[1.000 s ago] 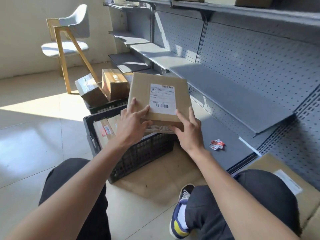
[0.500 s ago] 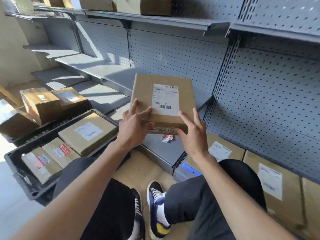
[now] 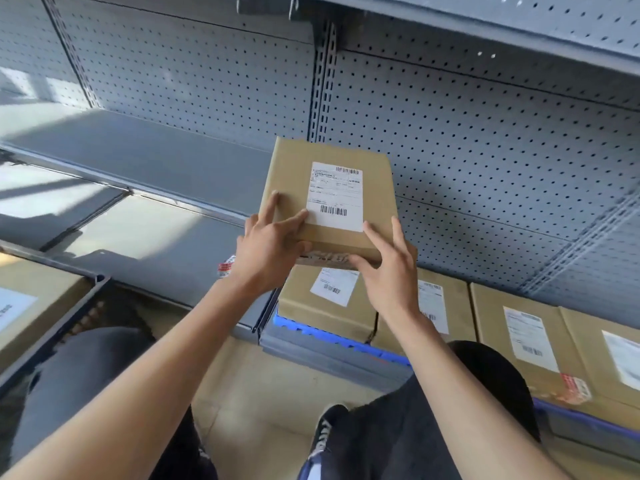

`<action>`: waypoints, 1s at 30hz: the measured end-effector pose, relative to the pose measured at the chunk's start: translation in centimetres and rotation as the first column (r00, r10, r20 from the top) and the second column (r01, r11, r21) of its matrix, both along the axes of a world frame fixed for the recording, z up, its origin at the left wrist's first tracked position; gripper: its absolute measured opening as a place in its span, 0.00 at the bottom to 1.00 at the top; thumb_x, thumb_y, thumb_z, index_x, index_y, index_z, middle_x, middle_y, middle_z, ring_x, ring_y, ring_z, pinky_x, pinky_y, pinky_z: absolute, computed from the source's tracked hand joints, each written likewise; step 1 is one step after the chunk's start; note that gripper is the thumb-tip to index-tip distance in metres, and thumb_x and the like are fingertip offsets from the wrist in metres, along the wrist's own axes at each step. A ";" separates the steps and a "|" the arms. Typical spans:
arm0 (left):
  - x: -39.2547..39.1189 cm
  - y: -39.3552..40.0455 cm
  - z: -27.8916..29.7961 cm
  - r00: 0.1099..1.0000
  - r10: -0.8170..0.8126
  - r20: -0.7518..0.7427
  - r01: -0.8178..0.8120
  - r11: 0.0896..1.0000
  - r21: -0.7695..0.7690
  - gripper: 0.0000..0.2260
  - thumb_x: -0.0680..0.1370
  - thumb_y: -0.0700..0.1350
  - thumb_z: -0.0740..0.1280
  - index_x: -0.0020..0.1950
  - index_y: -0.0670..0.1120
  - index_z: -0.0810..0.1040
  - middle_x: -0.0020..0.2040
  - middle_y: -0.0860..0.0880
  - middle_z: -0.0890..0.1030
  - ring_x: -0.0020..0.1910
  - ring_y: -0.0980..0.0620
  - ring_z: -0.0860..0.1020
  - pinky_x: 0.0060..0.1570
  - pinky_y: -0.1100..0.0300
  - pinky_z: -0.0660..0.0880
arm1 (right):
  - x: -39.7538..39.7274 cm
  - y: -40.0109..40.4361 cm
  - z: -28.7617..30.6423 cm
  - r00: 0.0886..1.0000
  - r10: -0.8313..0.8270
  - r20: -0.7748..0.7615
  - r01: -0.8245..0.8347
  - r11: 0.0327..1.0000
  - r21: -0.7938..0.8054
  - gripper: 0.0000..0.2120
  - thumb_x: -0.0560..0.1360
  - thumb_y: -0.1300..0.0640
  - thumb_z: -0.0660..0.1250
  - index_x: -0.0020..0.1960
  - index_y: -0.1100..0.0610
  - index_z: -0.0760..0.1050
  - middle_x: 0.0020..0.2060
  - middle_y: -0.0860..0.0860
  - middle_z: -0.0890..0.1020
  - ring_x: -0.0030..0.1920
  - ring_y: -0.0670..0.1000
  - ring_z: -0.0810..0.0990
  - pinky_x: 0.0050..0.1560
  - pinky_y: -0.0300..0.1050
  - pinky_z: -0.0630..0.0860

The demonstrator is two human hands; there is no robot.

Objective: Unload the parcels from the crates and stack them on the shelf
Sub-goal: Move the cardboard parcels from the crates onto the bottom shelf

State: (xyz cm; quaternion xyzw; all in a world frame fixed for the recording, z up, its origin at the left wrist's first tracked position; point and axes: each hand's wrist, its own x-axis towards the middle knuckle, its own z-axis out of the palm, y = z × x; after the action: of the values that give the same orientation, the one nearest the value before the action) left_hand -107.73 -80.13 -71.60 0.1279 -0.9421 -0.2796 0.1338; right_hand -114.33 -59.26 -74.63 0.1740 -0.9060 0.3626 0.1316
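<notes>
Below, stacked parcels point(image 3: 325, 303) under held parcel point(image 3: 329, 195); crate point(image 3: 69, 306) left

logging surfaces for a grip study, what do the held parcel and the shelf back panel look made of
Parcel: looks like brown cardboard or kraft paper, matte, with a white paper label bearing barcodes. Back panel: probably painted sheet metal, grey with a slight sheen, punched with regular rows of small holes.

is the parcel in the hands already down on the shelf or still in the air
In the air: the parcel is held by the left hand and right hand above the shelved parcels, not resting on them.
</notes>
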 end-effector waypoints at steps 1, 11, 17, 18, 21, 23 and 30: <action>-0.7 0.4 -0.4 1.000 -0.016 0.004 0.016 1.000 -0.001 0.25 0.80 0.54 0.69 0.77 0.63 0.68 0.83 0.51 0.50 0.74 0.40 0.60 0.68 0.37 0.67 | -0.4 0.6 -0.4 1.000 -0.014 0.002 0.014 1.000 0.009 0.29 0.74 0.50 0.76 0.73 0.42 0.72 0.80 0.51 0.59 0.72 0.57 0.62 0.71 0.47 0.64; -5.1 2.6 -7.3 0.990 -0.112 0.083 0.110 0.994 0.025 0.26 0.79 0.55 0.71 0.76 0.64 0.68 0.82 0.53 0.52 0.70 0.39 0.63 0.66 0.36 0.70 | -3.0 3.6 -6.4 0.989 -0.087 0.119 0.084 0.996 0.029 0.29 0.73 0.53 0.77 0.72 0.43 0.73 0.80 0.52 0.59 0.74 0.59 0.63 0.72 0.52 0.68; -6.0 2.8 -11.0 0.982 -0.133 0.137 0.129 0.991 0.034 0.29 0.76 0.52 0.74 0.75 0.64 0.69 0.81 0.52 0.54 0.69 0.38 0.64 0.64 0.37 0.71 | -3.6 3.9 -9.5 0.980 -0.115 0.165 0.100 0.991 0.094 0.28 0.74 0.53 0.76 0.72 0.42 0.72 0.80 0.51 0.59 0.73 0.62 0.64 0.69 0.56 0.70; -6.2 2.7 -11.4 0.981 -0.128 0.147 0.124 0.992 0.038 0.29 0.76 0.52 0.74 0.75 0.64 0.69 0.81 0.52 0.54 0.69 0.38 0.64 0.64 0.37 0.71 | -3.6 3.8 -9.8 0.979 -0.116 0.168 0.099 0.990 0.105 0.28 0.74 0.52 0.76 0.72 0.43 0.72 0.80 0.51 0.58 0.72 0.62 0.64 0.69 0.56 0.70; -6.7 2.5 -12.6 0.976 -0.119 0.182 0.113 0.993 0.044 0.29 0.76 0.50 0.74 0.75 0.64 0.69 0.82 0.53 0.53 0.70 0.39 0.64 0.64 0.38 0.71 | -3.8 3.5 -10.9 0.977 -0.120 0.178 0.097 0.986 0.133 0.27 0.75 0.52 0.75 0.72 0.44 0.72 0.80 0.52 0.59 0.69 0.62 0.65 0.68 0.55 0.70; -6.8 2.2 -13.6 0.973 -0.116 0.197 0.110 0.993 0.040 0.30 0.76 0.49 0.75 0.75 0.64 0.69 0.82 0.54 0.53 0.69 0.39 0.65 0.63 0.38 0.72 | -3.9 3.4 -11.8 0.973 -0.117 0.197 0.089 0.985 0.145 0.27 0.75 0.52 0.75 0.72 0.44 0.72 0.80 0.52 0.59 0.69 0.62 0.66 0.68 0.55 0.70; -6.9 1.3 -16.2 0.970 -0.093 0.225 0.079 0.995 0.067 0.30 0.75 0.49 0.77 0.74 0.64 0.71 0.82 0.54 0.54 0.70 0.40 0.65 0.65 0.38 0.71 | -4.1 2.4 -14.7 0.965 -0.102 0.242 0.059 0.982 0.178 0.28 0.76 0.50 0.74 0.73 0.41 0.70 0.81 0.52 0.56 0.68 0.65 0.71 0.65 0.55 0.74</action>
State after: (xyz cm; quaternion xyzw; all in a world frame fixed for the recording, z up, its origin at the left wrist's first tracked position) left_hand -114.64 -78.80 -87.77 0.1219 -0.9474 -0.2956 0.0089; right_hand -118.47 -56.84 -89.33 0.1005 -0.9492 0.2977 0.0157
